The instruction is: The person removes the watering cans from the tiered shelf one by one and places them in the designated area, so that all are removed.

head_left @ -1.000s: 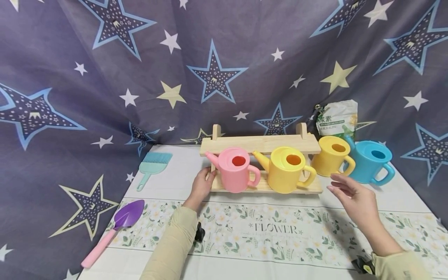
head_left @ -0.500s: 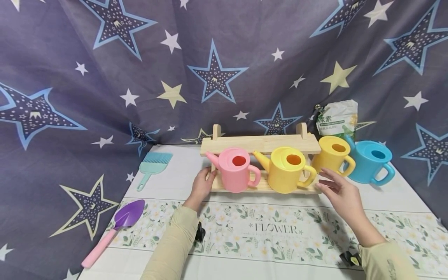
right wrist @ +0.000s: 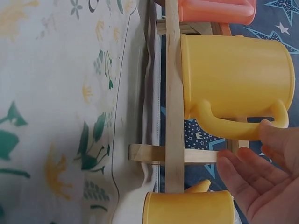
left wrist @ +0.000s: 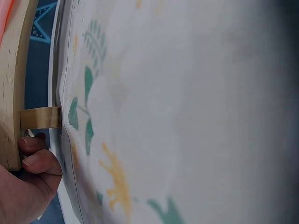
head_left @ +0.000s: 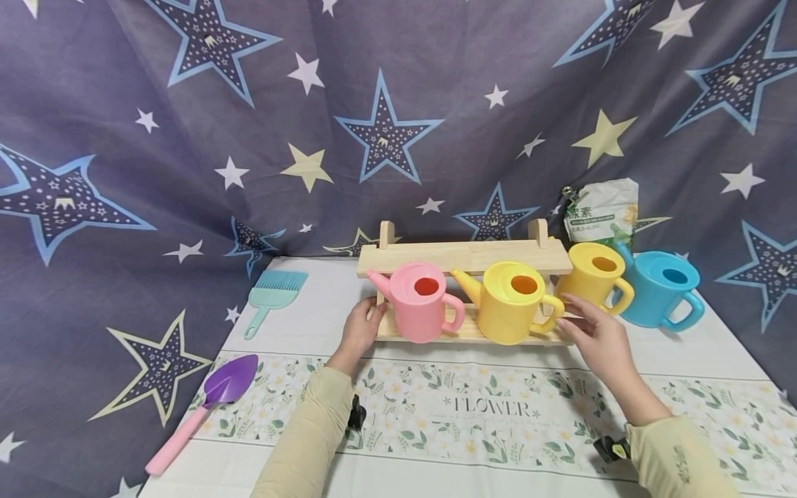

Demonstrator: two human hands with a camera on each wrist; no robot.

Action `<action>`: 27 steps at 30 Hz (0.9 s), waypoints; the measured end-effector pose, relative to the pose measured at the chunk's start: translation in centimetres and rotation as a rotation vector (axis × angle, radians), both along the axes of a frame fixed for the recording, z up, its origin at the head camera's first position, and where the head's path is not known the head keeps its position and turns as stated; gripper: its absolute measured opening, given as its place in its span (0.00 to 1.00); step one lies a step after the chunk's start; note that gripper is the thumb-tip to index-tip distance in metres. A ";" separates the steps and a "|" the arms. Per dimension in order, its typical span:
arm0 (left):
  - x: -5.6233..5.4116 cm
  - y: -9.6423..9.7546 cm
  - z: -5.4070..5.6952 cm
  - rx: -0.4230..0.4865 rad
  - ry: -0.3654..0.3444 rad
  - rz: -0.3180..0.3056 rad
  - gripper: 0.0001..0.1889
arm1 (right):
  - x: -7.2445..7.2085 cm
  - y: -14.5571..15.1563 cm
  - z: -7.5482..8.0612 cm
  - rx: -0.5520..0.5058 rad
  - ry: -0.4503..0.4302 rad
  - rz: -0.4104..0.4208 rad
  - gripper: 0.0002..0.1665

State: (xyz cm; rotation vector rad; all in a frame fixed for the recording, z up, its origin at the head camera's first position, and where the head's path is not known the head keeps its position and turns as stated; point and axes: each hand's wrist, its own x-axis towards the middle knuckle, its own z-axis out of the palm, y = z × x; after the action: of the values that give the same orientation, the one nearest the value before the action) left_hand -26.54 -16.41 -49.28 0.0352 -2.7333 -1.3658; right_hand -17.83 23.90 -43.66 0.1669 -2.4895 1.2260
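A two-tier wooden shelf (head_left: 463, 258) stands mid-table. On its lower board sit a pink watering can (head_left: 418, 312) and a yellow watering can (head_left: 503, 315), both with spouts to the left. My left hand (head_left: 360, 332) grips the lower board's left end; in the left wrist view its fingers (left wrist: 39, 161) curl in beside the wooden foot (left wrist: 41, 117). At the other end, my right hand (head_left: 600, 339) is at the yellow can's handle (right wrist: 233, 128). One fingertip meets the handle while the other fingers stay spread and loose, close to the shelf's upright.
Right of the shelf stand another yellow watering can (head_left: 588, 277) and a blue watering can (head_left: 658, 294), with a white bag (head_left: 600, 211) behind. A teal brush (head_left: 272, 297) and a purple trowel (head_left: 229, 382) lie on the left. A starry cloth (head_left: 249, 124) hangs behind.
My right hand has moved left from beside the second yellow can to the handle of the yellow can on the shelf. The left hand has stayed at the shelf's end.
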 end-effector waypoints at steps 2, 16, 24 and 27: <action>0.0 0.0 0.0 0.001 -0.004 -0.001 0.25 | -0.1 -0.1 -0.1 -0.009 -0.009 0.003 0.27; 0.0 0.1 0.1 0.000 0.003 0.003 0.24 | -0.5 -0.6 -0.5 0.004 0.008 -0.015 0.18; 0.1 0.0 0.1 0.000 0.009 -0.002 0.24 | -0.4 -0.6 -0.8 0.009 0.041 -0.024 0.16; 0.0 0.0 0.0 -0.001 0.009 0.001 0.24 | -0.2 -0.6 -0.8 0.009 0.052 -0.027 0.17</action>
State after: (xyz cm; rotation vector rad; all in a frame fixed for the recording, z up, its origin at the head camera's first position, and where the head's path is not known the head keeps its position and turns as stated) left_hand -26.50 -16.38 -49.23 0.0301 -2.7263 -1.3618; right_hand -18.05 23.28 -44.49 0.1654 -2.4455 1.1846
